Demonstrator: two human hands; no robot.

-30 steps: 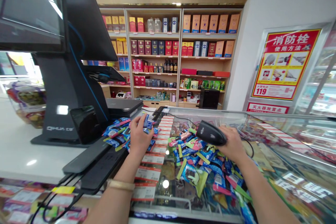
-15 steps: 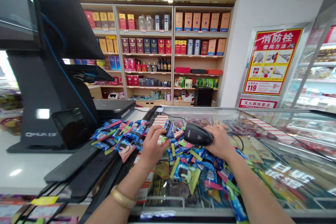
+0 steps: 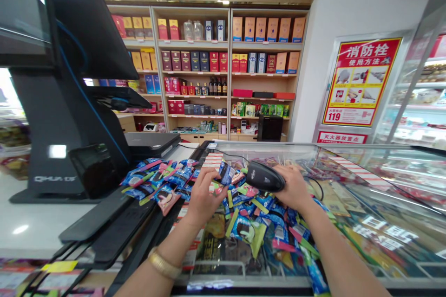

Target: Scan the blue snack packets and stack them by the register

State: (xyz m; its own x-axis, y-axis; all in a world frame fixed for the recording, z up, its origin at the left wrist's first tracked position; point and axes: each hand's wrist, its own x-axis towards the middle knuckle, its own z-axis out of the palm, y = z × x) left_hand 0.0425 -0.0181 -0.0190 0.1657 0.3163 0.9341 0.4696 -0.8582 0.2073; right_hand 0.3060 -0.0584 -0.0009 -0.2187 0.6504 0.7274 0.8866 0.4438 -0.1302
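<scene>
Black plastic handheld barcode scanner [image 3: 265, 176] sits in the right hand [image 3: 294, 189], fingers closed around it, its long axis pointing left toward a blue foil packet [image 3: 226, 173]. The left hand [image 3: 207, 190] pinches this packet narrowly, just beside the scanner nose. Below the fingers, crinkled snack packets [image 3: 258, 236] lie on a glass counter [image 3: 272, 148]; far beyond, a red sign [image 3: 360, 82] shows 119.

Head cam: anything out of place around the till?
Yes: foil snack packets lie in a loose, jumbled heap on the counter beside the till screen, overlapping and unstacked, while the boxes on the back shelves stand in neat rows.
</scene>
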